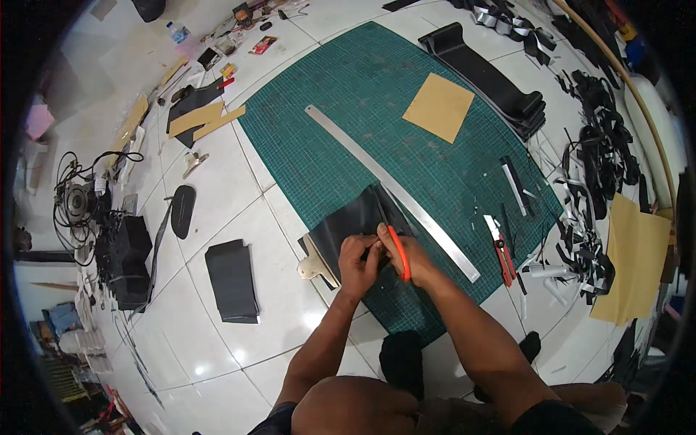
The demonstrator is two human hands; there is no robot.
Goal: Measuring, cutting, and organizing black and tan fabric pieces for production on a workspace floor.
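A folded black sheet [341, 226], smooth like leather or vinyl, lies over the near left edge of the green cutting mat. My left hand [359, 264] pinches at its near edge, fingertips closed. Close beside it, my right hand [412, 262] is wrapped round a pair of scissors with orange handles [399, 255]; the blades are hidden. A large metal bulldog clip [313, 265] grips the sheet's left end. Just beyond my hands, a long steel ruler [391, 188] runs diagonally across the green cutting mat [312, 159].
Right of my hands lie a red utility knife [502, 254] and black and white offcuts [580, 210]. A tan square [439, 107] and stacked black strips [486, 76] are farther off. On the left floor are black cut pieces [232, 281], another clip [194, 164] and a black strap [183, 212].
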